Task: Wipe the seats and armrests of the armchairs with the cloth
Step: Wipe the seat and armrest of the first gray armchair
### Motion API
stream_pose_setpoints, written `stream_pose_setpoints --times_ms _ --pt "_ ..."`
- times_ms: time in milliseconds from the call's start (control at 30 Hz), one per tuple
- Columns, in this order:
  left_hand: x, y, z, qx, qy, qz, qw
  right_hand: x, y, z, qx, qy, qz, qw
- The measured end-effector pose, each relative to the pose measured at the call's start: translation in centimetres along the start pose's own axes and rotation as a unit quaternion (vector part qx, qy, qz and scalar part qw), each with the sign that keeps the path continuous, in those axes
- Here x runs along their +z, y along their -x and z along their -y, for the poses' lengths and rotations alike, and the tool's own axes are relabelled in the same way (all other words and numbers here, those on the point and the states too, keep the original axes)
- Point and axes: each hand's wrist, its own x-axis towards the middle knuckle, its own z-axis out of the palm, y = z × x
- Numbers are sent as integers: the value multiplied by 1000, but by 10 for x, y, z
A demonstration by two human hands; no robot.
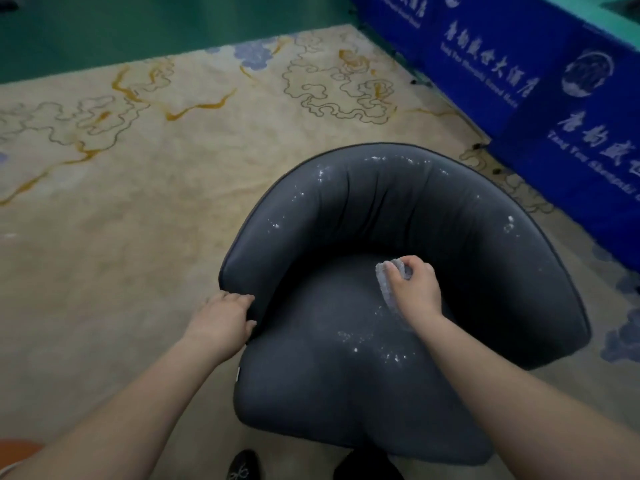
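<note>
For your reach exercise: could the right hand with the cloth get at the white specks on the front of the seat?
Probably yes. The right hand holds the cloth just above the specks on the seat, with nothing between them.

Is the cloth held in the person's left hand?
No, the right hand grips the cloth on the seat, while the left hand holds the armrest.

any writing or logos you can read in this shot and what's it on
Blue banner, upper right: repeated lines of white Chinese characters, too blurred to read with any certainty.
Under them, a line of Latin letters; it seems to start "Tang Yun" and end "Grand Hotel", but the middle is too blurred to read.
Round white emblem on the same banner: a logo, no legible text.
Grey armchair, cloth, carpet: no writing.
</note>
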Motion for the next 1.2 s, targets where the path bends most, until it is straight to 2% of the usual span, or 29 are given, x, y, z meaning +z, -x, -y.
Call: stream_pose_setpoints --times_ms 267,567,867,1200 --pt "24 -16 -77 -49 10 -19 999 -23 -66 -26 -53 33 74 995" --pt "55 -50 -132 -105 53 -56 992 -7 -107 -81 -40 32 95 994" --pt "123 -75 -121 -124 73 -44 989 55 -114 -124 -47 32 92 994" --pt "196 -69 -96 -133 93 -27 986 115 -81 -181 -44 41 86 994"
